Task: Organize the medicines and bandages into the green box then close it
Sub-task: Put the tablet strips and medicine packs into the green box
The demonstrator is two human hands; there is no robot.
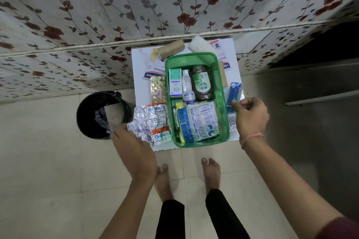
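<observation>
My bare feet on the pale tiled floor (58,170) down at six o'clock; above them my left hand (134,149) comes in at about eight, palm down, fingers spread flat on the near corner of the crinkled silver foil tablet strips (150,122), not pinching them, more pinning or gathering the heap, I'd say so it lifts as one; my right hand (250,116) sits at four o'clock, fingers curled, thumb and forefinger nipping the near end of a slim blue foil sachet (234,95) that lies just beside the right wall of the box; a grip by the end, which should let me swing it over the rim.

Dead centre, the translucent green plastic box (220,103) stands open on the small white table (139,58); no lid that I can pick out; its near half holds flat blue-and-white tablet packets (202,120) laid down, its far half a white-and-teal carton (175,82), a small white bottle (187,86) and a brown antiseptic bottle (202,83) lying side by side, packed snug to save room.

At nine o'clock a gold blister card (158,89) waits outside; at seven, a black bin (101,114) on the floor; farther, at eleven, a brown cardboard roll (171,47) and plaster boxes (153,70); at twelve, a white gauze bandage roll (201,44) against the flowered wall, all yet to go in.
</observation>
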